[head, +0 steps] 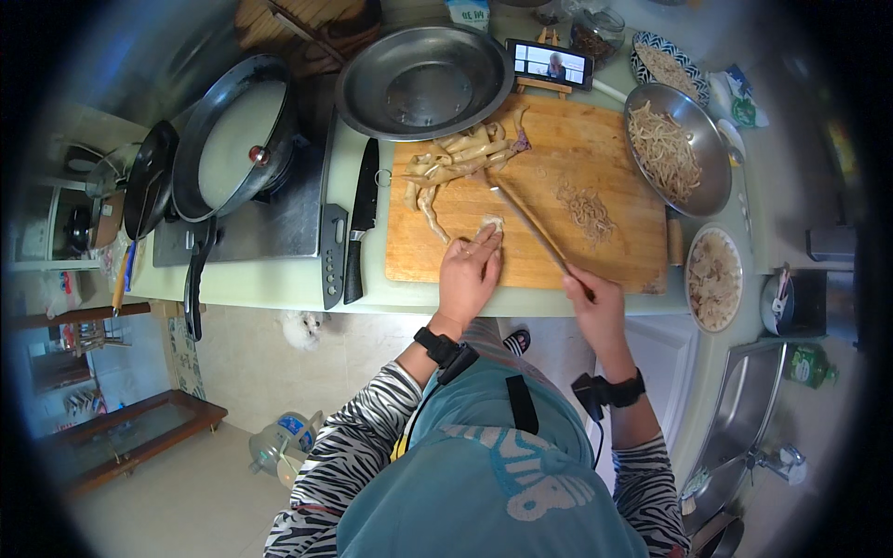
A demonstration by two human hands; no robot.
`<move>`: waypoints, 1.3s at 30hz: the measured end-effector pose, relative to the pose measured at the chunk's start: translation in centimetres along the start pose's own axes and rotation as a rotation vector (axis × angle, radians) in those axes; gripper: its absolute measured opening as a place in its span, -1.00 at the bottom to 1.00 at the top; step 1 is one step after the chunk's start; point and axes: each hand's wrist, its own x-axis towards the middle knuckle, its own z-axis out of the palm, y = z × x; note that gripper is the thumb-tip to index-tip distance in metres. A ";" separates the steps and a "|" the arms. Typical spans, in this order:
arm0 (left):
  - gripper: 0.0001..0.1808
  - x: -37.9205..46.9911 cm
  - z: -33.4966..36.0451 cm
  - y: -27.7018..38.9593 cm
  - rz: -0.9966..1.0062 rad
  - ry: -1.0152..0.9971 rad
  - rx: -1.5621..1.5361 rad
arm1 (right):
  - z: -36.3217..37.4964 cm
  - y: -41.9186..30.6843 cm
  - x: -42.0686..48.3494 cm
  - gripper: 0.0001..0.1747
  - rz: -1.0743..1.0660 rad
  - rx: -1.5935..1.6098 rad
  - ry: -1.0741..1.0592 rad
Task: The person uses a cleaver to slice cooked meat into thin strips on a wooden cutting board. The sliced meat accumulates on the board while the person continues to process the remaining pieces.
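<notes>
My left hand [471,275] presses its fingertips on a small pale food piece [492,222] near the front of a wooden cutting board [432,264]. My right hand [598,307] grips a long narrow tool [529,227] by its dark handle. The tool looks like a knife seen edge-on, and it slants up and left across the board. Near its far end lies a heap of yellowish, elongated food pieces [460,157], one with a purple tip. Thin brownish shreds [587,210] rest on the board right of the tool.
A large metal pan [422,84] overlaps the board's back edge. Left are a black knife [366,188], its sheath [333,258] and a wok [241,139] of whitish liquid. Right stand a metal bowl [701,174] of shreds and a plate [715,279]. A small white dog [301,331] is below.
</notes>
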 end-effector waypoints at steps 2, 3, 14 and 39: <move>-0.76 0.3 -0.2 -0.3 -0.007 0.041 -0.070 | -1.7 0.6 -0.4 -0.64 0.210 0.155 -0.013; -0.78 0.5 -0.2 -0.4 -0.013 0.063 -0.108 | -2.3 0.8 -0.7 -0.64 0.202 0.238 -0.019; -0.82 4.7 -1.0 -0.2 -0.012 0.076 -0.017 | -2.7 2.3 -3.7 -0.67 0.357 0.522 -0.006; -0.82 9.0 6.8 18.3 0.202 -0.324 -0.430 | -0.7 4.3 -3.0 -0.68 0.263 0.435 0.000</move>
